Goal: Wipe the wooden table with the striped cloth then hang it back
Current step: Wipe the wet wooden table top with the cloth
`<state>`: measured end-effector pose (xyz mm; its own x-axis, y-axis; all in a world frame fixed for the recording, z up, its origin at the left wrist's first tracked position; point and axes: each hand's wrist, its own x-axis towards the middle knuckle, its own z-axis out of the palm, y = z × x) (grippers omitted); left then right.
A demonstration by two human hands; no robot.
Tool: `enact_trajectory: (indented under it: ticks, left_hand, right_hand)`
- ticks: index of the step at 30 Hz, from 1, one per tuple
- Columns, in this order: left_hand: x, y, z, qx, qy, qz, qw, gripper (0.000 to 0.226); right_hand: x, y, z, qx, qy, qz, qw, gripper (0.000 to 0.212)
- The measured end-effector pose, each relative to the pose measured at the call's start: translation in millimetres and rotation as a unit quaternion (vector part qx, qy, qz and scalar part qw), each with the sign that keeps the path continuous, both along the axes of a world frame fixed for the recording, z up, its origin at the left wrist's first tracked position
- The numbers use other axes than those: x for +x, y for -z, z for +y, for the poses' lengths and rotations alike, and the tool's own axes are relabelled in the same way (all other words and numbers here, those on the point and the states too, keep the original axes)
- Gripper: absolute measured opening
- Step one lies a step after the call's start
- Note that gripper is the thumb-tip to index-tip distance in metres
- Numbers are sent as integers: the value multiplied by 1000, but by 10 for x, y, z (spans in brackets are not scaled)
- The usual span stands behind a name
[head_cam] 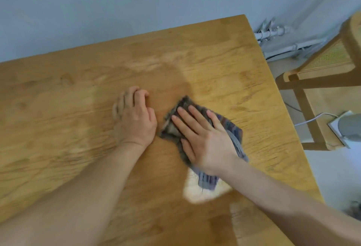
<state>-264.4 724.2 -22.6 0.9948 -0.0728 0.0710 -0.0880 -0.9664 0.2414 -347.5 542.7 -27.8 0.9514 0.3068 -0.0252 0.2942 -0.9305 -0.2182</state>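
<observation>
- A pale, shiny patch point(197, 191) lies on the wooden table point(58, 109) toward 5 o'clock, touching the near end of the cloth.
- The striped cloth point(235, 131) lies bunched on the tabletop just right of centre, pinned under the right hand point(205, 138), whose fingers lie straight and spread, pressing down.
- The left hand point(134, 116) rests on bare wood at the cloth's 9 o'clock, fingers curled under, holding nothing.
- The wood around both hands looks darker than the rest.
- At 3 o'clock a wooden chair point(320, 81) with a woven seat stands on the floor point(332, 167); a white cable point(312, 118) runs beneath it.
- At 1 o'clock grey pipes point(273, 32) run along the pale wall point(136, 1).
</observation>
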Motion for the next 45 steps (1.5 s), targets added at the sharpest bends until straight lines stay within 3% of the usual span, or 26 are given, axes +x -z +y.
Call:
enact_trajectory:
  ticks: [5, 8, 12, 14, 16, 23, 26, 28, 32, 35, 37, 41, 43, 45]
  left_hand:
    - [0, 22, -10, 13, 3, 4, 1000, 36]
    - [20, 20, 0, 4, -1, 2, 1000, 37]
    - [-7, 29, 22, -10, 4, -2, 1000, 39]
    - [-11, 31, 15, -14, 5, -7, 1000, 37]
    - [2, 21, 21, -11, 4, -9, 1000, 36]
    - [18, 17, 10, 3, 6, -4, 1000, 36]
    - [46, 35, 20, 1, 0, -2, 1000, 35]
    - [40, 41, 24, 1, -3, 2, 1000, 35]
    - [9, 33, 24, 1, -1, 2, 1000, 37]
    - [43, 28, 15, -4, -1, 3, 1000, 36]
    - [55, 22, 9, -7, -3, 3, 1000, 36]
    - [47, 24, 8, -9, -10, 1, 1000, 33]
    - [26, 34, 3, -19, -9, 3, 1000, 31]
    - [9, 31, 5, -25, -7, -6, 1000, 31]
  right_hand:
    - [1674, 17, 270, 9, 137, 12, 990, 56]
    - [2172, -2, 562, 9, 171, 37, 985, 56]
    - [1108, 17, 387, 17, 105, -13, 994, 51]
    - [360, -36, 134, 9, 97, -4, 995, 49]
    - [165, -62, -77, -8, 82, 7, 997, 50]
    - [2051, 36, -54, -2, 162, 14, 987, 57]
    - [2393, 64, 145, -1, 168, 8, 986, 57]
    - [2018, 92, 264, 0, 135, -14, 991, 57]
    - [460, -8, 192, 1, 0, -8, 1000, 54]
    - [146, -53, -213, -6, -59, 26, 998, 55]
    - [537, -29, -418, -14, -7, 29, 999, 56]
    - [1594, -17, -491, -10, 227, 29, 973, 58]
    - [1520, 37, -281, 5, 264, 28, 964, 57]
    - [933, 49, 42, 9, 228, 0, 974, 56]
